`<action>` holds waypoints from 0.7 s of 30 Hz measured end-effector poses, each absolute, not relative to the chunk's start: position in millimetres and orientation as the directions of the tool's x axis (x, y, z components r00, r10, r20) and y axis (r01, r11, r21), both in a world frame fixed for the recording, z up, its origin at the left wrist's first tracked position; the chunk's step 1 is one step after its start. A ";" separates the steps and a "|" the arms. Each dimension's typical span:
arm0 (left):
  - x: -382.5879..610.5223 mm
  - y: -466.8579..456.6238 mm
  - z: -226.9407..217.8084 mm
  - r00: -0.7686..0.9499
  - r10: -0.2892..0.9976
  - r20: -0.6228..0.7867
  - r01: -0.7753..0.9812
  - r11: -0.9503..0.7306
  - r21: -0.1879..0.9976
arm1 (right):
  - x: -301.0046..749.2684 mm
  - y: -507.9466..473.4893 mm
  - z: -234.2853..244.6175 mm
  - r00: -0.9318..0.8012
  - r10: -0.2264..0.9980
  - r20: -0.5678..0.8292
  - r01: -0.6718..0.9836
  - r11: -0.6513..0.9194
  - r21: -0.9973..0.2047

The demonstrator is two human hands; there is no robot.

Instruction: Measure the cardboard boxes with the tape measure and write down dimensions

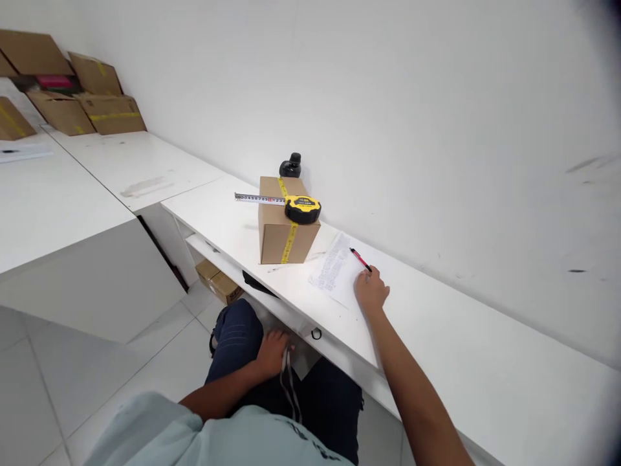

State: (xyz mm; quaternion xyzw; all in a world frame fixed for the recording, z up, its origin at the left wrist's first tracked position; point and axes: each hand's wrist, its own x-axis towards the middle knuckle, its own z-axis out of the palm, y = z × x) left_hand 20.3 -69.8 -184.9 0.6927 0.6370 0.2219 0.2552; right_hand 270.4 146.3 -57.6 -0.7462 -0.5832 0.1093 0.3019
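Observation:
My right hand [371, 290] lies on the white table at the edge of a sheet of handwritten paper [334, 265]. Its fingers are closed on a red and black pen [359, 259], which points away to the upper left. Down on my lap, my left hand [273, 353] rests with nothing visible in it, beside a grey strap [290, 385]. A cardboard box [276, 239] with yellow tape stands left of the paper. On its top sits a yellow and black tape measure [303, 209], its blade [252, 199] pulled out past the box's left edge.
A black bottle-like object [290, 166] stands behind the box, near the wall. Several cardboard boxes [114, 113] are stacked at the far left. Another carton [218, 281] is below the table. A second white table [63, 207] adjoins on the left.

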 end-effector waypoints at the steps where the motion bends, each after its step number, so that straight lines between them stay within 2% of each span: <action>1: 6.3 -73.4 -174.7 0.044 0.999 0.024 0.772 -0.050 0.634 | 267.5 142.9 -56.9 0.281 0.937 0.206 0.817 -0.121 -0.564; 6: -69.0 -98.8 -138.0 -0.302 0.932 0.203 0.743 0.097 0.662 | 253.9 129.4 -46.0 0.196 0.927 0.319 0.862 -0.008 -0.507; 10: -108.0 -117.1 -126.2 -0.474 0.831 0.292 0.679 0.134 0.721 | 245.7 128.9 -15.7 0.135 0.906 0.401 0.860 0.094 -0.502; 12: -115.5 -115.6 -112.2 -0.513 0.795 0.323 0.653 0.118 0.748 | 236.8 133.4 10.4 0.000 0.868 0.497 0.839 0.271 -0.473; 15: -120.6 -87.6 -68.2 -0.510 0.764 0.396 0.637 0.025 0.771 | 212.7 149.2 58.0 -0.332 0.706 0.625 0.692 0.633 -0.347; 17: -126.1 -51.0 -26.0 -0.467 0.732 0.496 0.652 -0.094 0.752 | 191.5 164.8 86.6 -0.468 0.678 0.567 0.594 0.716 -0.366; 19: -135.2 -5.1 18.8 -0.444 0.707 0.550 0.646 -0.173 0.744 | 170.1 180.7 105.2 -0.503 0.728 0.466 0.555 0.685 -0.473; 21: -146.2 41.8 57.7 -0.493 0.687 0.534 0.585 -0.192 0.788 | 152.4 192.4 111.3 -0.531 0.756 0.382 0.522 0.647 -0.556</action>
